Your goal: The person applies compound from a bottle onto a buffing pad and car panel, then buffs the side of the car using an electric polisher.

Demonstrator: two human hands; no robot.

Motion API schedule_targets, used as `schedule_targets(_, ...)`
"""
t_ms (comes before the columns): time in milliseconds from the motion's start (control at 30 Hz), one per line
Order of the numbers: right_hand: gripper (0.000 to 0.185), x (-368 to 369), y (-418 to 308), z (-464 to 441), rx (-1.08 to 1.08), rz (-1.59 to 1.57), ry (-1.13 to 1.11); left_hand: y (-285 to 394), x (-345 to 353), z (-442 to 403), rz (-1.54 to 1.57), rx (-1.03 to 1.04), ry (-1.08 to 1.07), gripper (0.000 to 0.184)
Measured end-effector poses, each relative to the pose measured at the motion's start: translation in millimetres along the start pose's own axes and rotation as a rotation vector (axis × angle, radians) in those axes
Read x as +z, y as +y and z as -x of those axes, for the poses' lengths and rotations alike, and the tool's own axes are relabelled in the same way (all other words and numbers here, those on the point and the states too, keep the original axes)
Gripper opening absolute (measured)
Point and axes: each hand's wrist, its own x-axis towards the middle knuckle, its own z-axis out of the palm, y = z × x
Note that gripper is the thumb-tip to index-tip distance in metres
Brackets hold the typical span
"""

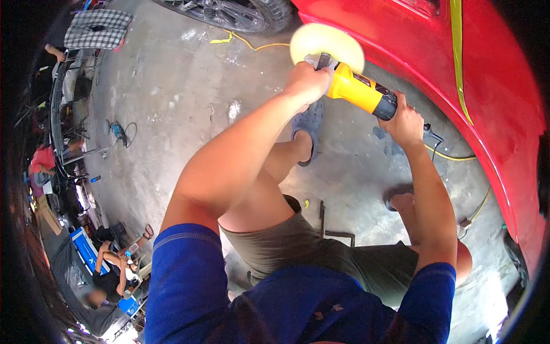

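A yellow and black car polisher (356, 89) is held in both hands in front of the red car body panel (401, 34). My left hand (309, 84) is closed around its front handle, just behind the round pale yellow pad (335, 40). At the black rear end of the tool, my right hand (405, 121) wraps around the grip. The pad's far edge lies against or very near the lower edge of the red panel; contact cannot be made out. A dark cord (436, 137) leaves the rear of the polisher.
A yellow cable (458, 158) runs along the concrete floor (154, 109) under the panel. A black wheel (252, 14) is at the top. A green strap (457, 57) hangs over the panel. At left lie a blue power tool (118, 133) and, lower, another person (112, 275) sits.
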Motion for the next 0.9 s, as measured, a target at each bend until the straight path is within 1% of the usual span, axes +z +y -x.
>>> schedule_targets(67,0.074,1,1,-3,0.008,0.007,-0.001,2,-3,2,-0.015,0.020,-0.017,0.033)
schedule_targets(267,0.076,-6,9,2,0.012,0.045,-0.024,5,9,-5,-0.055,-0.012,-0.030,0.031)
schedule_targets(367,0.079,-18,30,22,0.036,0.073,-0.025,-4,41,-10,-0.026,-0.018,-0.078,0.032)
schedule_targets(433,0.081,-33,50,42,0.072,0.123,-0.024,14,55,13,-0.048,-0.023,-0.147,0.032)
schedule_targets(467,0.082,-43,60,52,0.083,0.152,-0.027,2,76,8,0.016,0.018,-0.169,0.032)
schedule_targets(567,0.084,-68,89,79,0.099,0.241,-0.010,20,100,38,0.082,0.023,-0.318,0.030)
schedule_targets(633,0.085,-86,102,94,0.086,0.241,0.012,38,103,61,0.016,0.024,-0.367,0.027)
schedule_targets(767,0.084,-90,116,97,0.021,0.258,0.057,33,118,70,0.085,0.008,-0.310,0.028)
schedule_targets(800,0.083,-85,112,91,-0.023,0.254,0.097,28,120,66,0.107,0.010,-0.287,0.028)
schedule_targets(900,0.082,-59,93,62,-0.010,0.218,0.073,4,104,35,0.201,-0.003,-0.248,0.028)
